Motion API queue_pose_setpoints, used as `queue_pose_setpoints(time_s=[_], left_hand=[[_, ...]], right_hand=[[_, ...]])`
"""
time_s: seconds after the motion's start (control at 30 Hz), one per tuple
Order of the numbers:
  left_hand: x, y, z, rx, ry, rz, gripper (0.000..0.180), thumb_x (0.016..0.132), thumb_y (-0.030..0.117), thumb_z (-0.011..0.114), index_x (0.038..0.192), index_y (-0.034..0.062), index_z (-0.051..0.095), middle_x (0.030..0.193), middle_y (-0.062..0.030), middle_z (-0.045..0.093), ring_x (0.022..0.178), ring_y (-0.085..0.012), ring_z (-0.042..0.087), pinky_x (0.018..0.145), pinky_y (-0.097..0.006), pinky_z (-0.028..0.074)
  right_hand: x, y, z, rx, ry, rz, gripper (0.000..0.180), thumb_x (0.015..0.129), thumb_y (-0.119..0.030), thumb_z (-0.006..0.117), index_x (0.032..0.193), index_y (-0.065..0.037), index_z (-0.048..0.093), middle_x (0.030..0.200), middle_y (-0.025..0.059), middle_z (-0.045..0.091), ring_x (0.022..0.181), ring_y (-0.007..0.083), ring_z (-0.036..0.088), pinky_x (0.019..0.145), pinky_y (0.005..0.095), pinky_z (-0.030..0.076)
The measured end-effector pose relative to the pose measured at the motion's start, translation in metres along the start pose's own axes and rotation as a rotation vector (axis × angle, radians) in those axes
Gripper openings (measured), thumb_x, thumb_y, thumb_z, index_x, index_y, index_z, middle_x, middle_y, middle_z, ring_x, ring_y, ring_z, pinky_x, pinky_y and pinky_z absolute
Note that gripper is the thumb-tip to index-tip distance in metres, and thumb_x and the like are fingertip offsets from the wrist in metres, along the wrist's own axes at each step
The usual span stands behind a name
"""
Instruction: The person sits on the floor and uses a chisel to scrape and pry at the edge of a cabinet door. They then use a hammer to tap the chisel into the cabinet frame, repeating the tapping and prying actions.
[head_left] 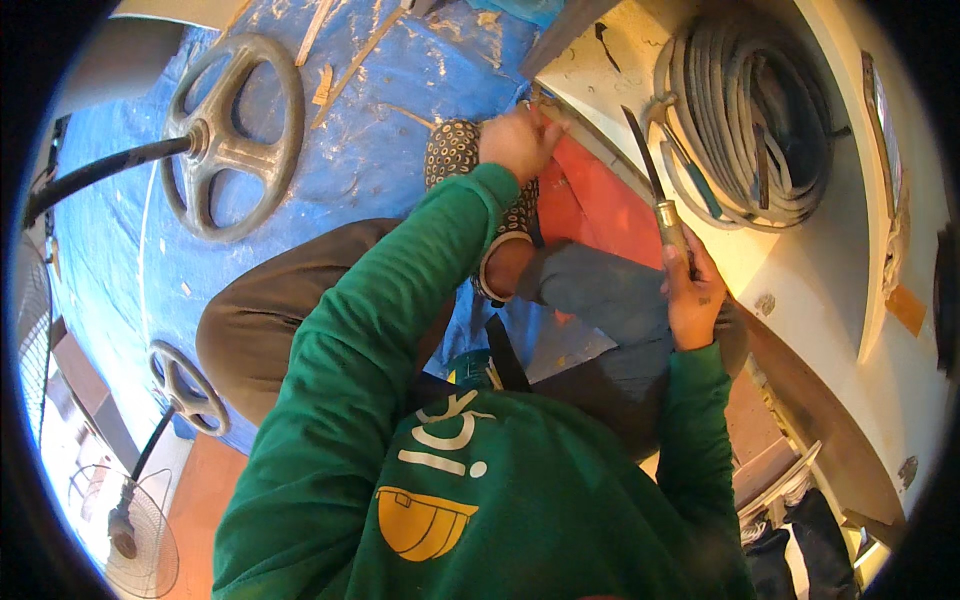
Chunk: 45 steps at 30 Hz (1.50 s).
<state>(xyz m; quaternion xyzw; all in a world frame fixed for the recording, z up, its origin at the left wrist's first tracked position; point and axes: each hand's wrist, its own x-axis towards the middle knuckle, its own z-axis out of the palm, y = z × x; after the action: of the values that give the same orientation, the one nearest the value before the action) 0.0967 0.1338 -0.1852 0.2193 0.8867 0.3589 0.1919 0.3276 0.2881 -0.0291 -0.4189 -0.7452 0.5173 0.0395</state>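
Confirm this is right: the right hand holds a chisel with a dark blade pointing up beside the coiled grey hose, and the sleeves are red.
Not quite: the head view shows green sleeves, not red. The right hand does hold the dark-bladed chisel pointing up beside the coiled grey hose.

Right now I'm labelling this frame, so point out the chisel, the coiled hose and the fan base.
chisel (668,215): head view, on its metal handle just above the right hand.
coiled hose (745,110): head view, on the grey loops.
fan base (235,135): head view, on the wheel-shaped stand's hub.

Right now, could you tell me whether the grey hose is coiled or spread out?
Coiled: the grey hose lies in stacked loops on the pale surface.
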Motion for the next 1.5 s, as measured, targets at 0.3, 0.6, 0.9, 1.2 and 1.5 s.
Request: queue_pose_setpoints(time_s=[0.3, 0.6, 0.9, 1.2, 1.5], left_hand=[[0.068, -0.012, -0.018, 0.269, 0.329, 0.091, 0.049, 0.086, 0.052, 0.068, 0.102, 0.0061, 0.063, 0.100, -0.0143, 0.070, 0.093, -0.0355, 0.068, 0.084, -0.049, 0.048], [0.069, -0.023, -0.022, 0.355, 0.308, 0.122, 0.045, 0.087, 0.045, 0.070, 0.107, 0.0056, 0.065, 0.109, -0.0166, 0.069, 0.098, -0.0348, 0.068, 0.083, -0.048, 0.051], [-0.021, 0.007, 0.019, -0.547, 0.043, -0.371, 0.038, 0.098, 0.041, 0.059, 0.100, 0.0031, 0.066, 0.084, -0.0197, 0.069, 0.076, -0.0373, 0.067, 0.075, -0.043, 0.053], [-0.011, 0.084, -0.002, -1.786, -0.102, -0.568, 0.036, 0.104, 0.042, 0.050, 0.112, 0.0090, 0.059, 0.096, -0.0095, 0.069, 0.074, -0.0230, 0.066, 0.068, -0.034, 0.047], [0.014, 0.102, -0.003, -1.726, 0.044, -0.658, 0.029, 0.104, 0.036, 0.049, 0.105, 0.0081, 0.057, 0.091, -0.0075, 0.067, 0.073, -0.0213, 0.065, 0.063, -0.036, 0.049]], right_hand=[[0.002, 0.000, -0.002, -0.079, 0.004, -0.051, 0.046, 0.096, -0.018, 0.072, 0.138, -0.004, 0.061, 0.090, -0.0003, 0.063, 0.060, 0.0041, 0.048, 0.053, 0.0207, 0.040], [0.003, -0.003, -0.002, -0.084, -0.035, -0.013, 0.047, 0.095, -0.016, 0.071, 0.139, -0.004, 0.061, 0.093, 0.0015, 0.065, 0.062, 0.0042, 0.049, 0.055, 0.0207, 0.041], [0.039, -0.072, -0.002, -0.498, -0.240, -0.499, 0.044, 0.090, -0.015, 0.073, 0.131, 0.000, 0.066, 0.104, 0.0168, 0.072, 0.090, 0.0258, 0.070, 0.082, 0.0336, 0.053], [0.078, -0.122, 0.026, -0.637, -0.322, -0.523, 0.039, 0.091, -0.021, 0.072, 0.125, -0.001, 0.069, 0.103, 0.0232, 0.072, 0.088, 0.0335, 0.072, 0.080, 0.0360, 0.053], [0.093, -0.144, 0.028, -0.770, -0.338, -0.548, 0.039, 0.092, -0.021, 0.071, 0.125, 0.000, 0.069, 0.112, 0.0239, 0.071, 0.102, 0.0323, 0.073, 0.088, 0.0335, 0.053]])
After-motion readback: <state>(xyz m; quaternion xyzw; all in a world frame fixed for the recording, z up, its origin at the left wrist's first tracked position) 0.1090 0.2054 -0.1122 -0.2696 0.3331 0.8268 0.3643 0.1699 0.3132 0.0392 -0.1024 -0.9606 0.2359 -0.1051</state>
